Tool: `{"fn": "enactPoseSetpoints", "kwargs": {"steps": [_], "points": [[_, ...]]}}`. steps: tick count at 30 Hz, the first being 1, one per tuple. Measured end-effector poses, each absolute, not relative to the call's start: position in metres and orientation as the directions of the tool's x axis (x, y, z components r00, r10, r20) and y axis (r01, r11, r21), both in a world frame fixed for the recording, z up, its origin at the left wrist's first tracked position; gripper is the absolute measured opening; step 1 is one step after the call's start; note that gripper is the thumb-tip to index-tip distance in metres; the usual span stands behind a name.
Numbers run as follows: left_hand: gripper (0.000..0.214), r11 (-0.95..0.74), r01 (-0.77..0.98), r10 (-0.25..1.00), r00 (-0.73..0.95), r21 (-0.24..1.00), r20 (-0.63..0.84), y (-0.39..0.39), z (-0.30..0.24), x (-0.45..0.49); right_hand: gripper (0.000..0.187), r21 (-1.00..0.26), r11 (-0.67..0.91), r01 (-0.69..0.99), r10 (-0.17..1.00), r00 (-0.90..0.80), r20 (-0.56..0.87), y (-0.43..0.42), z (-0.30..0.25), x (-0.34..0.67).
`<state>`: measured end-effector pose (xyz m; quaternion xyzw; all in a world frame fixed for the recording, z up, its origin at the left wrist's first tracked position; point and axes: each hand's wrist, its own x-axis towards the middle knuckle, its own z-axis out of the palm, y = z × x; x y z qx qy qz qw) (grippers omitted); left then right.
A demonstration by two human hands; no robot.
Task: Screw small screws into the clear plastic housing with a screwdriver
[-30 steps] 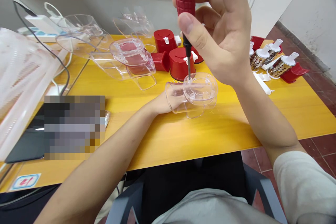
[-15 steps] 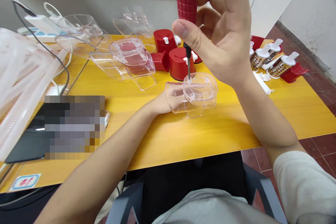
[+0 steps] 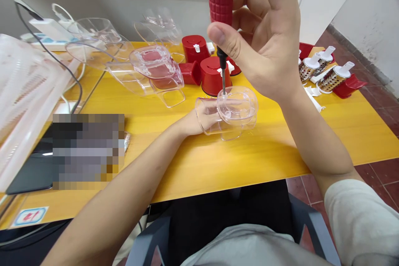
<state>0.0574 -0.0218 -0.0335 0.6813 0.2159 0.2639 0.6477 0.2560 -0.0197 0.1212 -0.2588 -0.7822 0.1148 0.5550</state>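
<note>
My right hand (image 3: 264, 45) is closed around the ridged red handle of a screwdriver (image 3: 220, 0), thumb against its lower end. The dark shank points straight down, its tip in a small post on the round top of a clear plastic housing (image 3: 249, 108). Reaching in through the wide side opening, my left hand (image 3: 205, 117) steadies the housing from inside; its fingers show blurred through the plastic. Whether a screw sits under the tip is too small to tell. Just behind the housing stands a red plastic cup-shaped part (image 3: 215, 77) with a white tab.
More clear plastic housings (image 3: 152, 64) lie at the back left beside red parts (image 3: 195, 50). Metal grater drums (image 3: 335, 79) with white stems rest at the right. A plastic bag (image 3: 28, 104), dark cables and a black flat device (image 3: 34, 166) occupy the left side.
My right hand has shifted slightly and its fingers have turned a little about the screwdriver handle. The tip stays in the same post; my left hand and the housing barely move.
</note>
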Motion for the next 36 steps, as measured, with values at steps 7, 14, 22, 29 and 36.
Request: {"fn": "enactPoseSetpoints", "kwargs": {"steps": [7, 14, 22, 29, 36], "points": [[0.071, -0.095, -0.033, 0.642, 0.762, 0.995, 0.086, -0.021, -0.031, 0.057, 0.102, -0.651, 0.679, 0.338, 0.733, -0.269, 0.625, -0.049, 0.128, 0.271], [0.065, -0.081, -0.047, 0.639, 0.764, 0.996, 0.088, -0.021, -0.032, 0.058, 0.066, -0.579, 0.799, 0.163, 0.601, -0.172, 0.781, -0.039, 0.125, 0.256], [0.062, -0.059, -0.065, 0.645, 0.759, 0.996, 0.087, -0.024, -0.026, 0.059, 0.054, -0.321, 0.942, 0.093, 0.327, -0.058, 0.943, -0.027, 0.116, 0.244], [0.07, -0.045, -0.054, 0.644, 0.761, 0.998, 0.07, -0.025, -0.027, 0.059, 0.052, -0.257, 0.964, -0.063, 0.238, -0.22, 0.946, -0.014, 0.113, 0.262], [0.068, -0.038, -0.056, 0.649, 0.758, 0.998, 0.067, -0.024, -0.028, 0.059, 0.059, -0.352, 0.933, -0.08, 0.334, -0.176, 0.926, -0.023, 0.115, 0.258]]}}
